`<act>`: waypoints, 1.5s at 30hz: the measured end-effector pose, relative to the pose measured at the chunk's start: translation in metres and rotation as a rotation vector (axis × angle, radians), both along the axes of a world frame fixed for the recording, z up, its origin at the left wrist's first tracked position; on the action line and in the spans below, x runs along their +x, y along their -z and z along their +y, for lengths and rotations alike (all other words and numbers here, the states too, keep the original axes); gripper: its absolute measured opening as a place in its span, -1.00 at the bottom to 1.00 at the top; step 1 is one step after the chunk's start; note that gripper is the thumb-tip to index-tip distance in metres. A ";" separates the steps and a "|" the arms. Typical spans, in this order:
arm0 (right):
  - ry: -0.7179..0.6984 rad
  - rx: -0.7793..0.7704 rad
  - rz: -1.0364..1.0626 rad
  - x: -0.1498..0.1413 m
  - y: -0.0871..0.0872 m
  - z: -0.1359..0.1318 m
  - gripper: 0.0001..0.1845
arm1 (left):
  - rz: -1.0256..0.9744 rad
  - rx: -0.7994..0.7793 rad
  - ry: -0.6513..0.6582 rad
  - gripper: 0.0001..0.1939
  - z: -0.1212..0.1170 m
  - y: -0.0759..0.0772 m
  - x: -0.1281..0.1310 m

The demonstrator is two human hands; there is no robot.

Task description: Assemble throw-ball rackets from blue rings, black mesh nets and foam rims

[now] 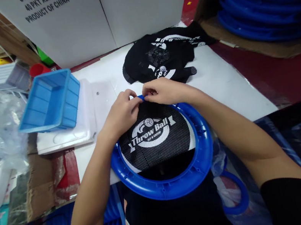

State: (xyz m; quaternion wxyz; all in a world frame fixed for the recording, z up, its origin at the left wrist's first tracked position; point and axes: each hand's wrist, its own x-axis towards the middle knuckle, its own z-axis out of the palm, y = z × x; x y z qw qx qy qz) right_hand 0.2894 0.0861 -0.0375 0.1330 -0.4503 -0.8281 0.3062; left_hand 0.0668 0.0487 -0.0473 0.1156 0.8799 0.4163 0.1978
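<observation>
Cardboard box point(270, 51), far right, holding stacked blue pieces point(261, 11). Light-blue bin point(69, 103), open-topped, left. Blue ring point(166, 189), glossy plastic, overhanging near edge of tabletop point(227, 87); black mesh point(158, 154), printed "Throw Ball", showing within. Left hand point(124, 111), right hand point(164, 90) pinching ring's far rim. Black fabric heap point(144, 63) just beyond.

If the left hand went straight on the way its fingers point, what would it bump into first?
Probably the right hand: its fingers are just across from those of the left hand, both at the blue ring's far edge. Exact depth is hard to judge.
</observation>
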 end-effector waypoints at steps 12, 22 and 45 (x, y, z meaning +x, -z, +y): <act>-0.010 0.011 0.370 0.021 -0.044 -0.049 -0.82 | 0.478 -0.158 0.055 -0.53 -0.141 -0.025 0.061; 0.309 0.788 0.368 -0.001 0.054 -0.284 -0.65 | -0.024 0.043 -0.163 -0.85 -0.186 0.011 0.037; 0.642 0.792 0.348 -0.061 0.075 -0.202 -0.76 | -0.217 0.326 -0.034 -0.78 -0.135 0.026 0.005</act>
